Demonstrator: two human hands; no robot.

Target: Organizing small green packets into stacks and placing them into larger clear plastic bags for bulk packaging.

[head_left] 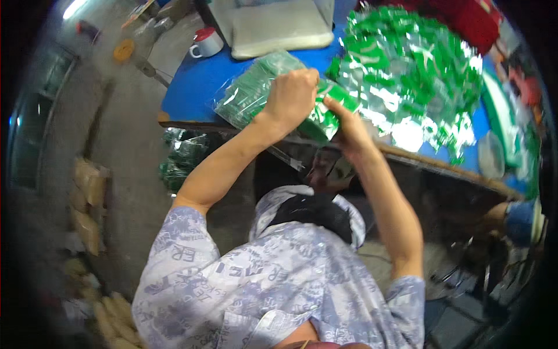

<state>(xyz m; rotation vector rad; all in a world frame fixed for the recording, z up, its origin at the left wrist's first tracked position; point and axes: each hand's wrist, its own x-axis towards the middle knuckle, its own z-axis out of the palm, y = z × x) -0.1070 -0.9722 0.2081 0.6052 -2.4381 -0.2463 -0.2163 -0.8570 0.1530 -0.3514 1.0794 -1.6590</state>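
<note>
A transparent plastic bag (241, 99) lies at the near edge of the blue table, and green packets show through its film. My left hand (292, 95) is closed in a fist over the right part of this bag, gripping its film. To the right of that fist, my right hand (353, 128) holds a bundle of green packets (327, 113), its thumb on top and its other fingers mostly hidden underneath. Whether the bundle is partly inside the bag I cannot tell.
A wide heap of loose green and transparent packets (407, 64) covers the table's right side. Behind the bag stand a white mug with a red lid (207, 42) and a pale flat-based machine (282, 26). More wrapped green packets (183, 160) sit below the blue table's (189, 96) left edge.
</note>
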